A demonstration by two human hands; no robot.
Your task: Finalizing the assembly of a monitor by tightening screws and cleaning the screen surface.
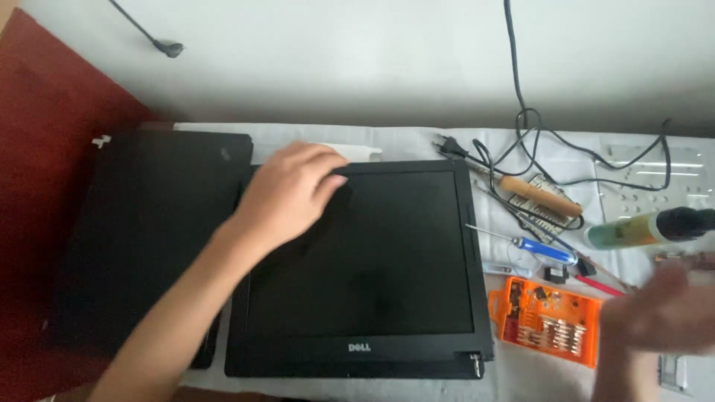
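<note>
Black laptop screen flat, hinges nearest; left hand on top-left corner.

This looks like a makeshift electronics repair corner in a home rather than a proper workshop: a tabletop covered with a white cloth stands against a plain pale wall, with a red floor or rug at the left. A detached black laptop screen panel lies flat on the cloth beside another black laptop part. To the right lie a wooden-handled soldering iron, a blue screwdriver, an orange case of screwdriver bits and loose black cables.
</note>
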